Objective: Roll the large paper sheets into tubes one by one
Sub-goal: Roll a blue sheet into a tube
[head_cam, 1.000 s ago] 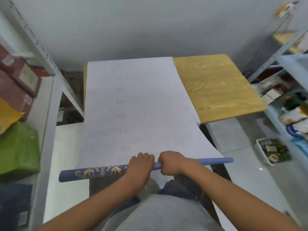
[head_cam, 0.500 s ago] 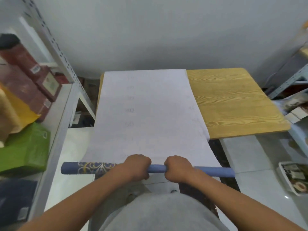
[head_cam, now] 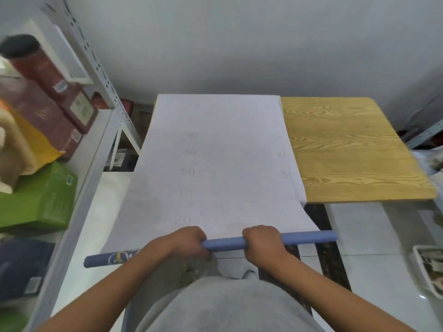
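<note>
A large white paper sheet lies face down over the left part of a wooden table and hangs off its near edge toward me. Faint numbers show through the sheet. Its near end is wound into a thin blue tube with a gold ornament at the left end. My left hand grips the tube left of its middle. My right hand grips it a little further right. Both sets of fingers curl around the roll.
A metal shelf stands close on the left with red boxes, a green box and a dark box. Another shelf edge and a tray on the tiled floor sit at the right. A grey wall is behind the table.
The view has swung right and tilted up, so the table sits more central. Both hands stay on the tube, which now tilts up at its right end.
</note>
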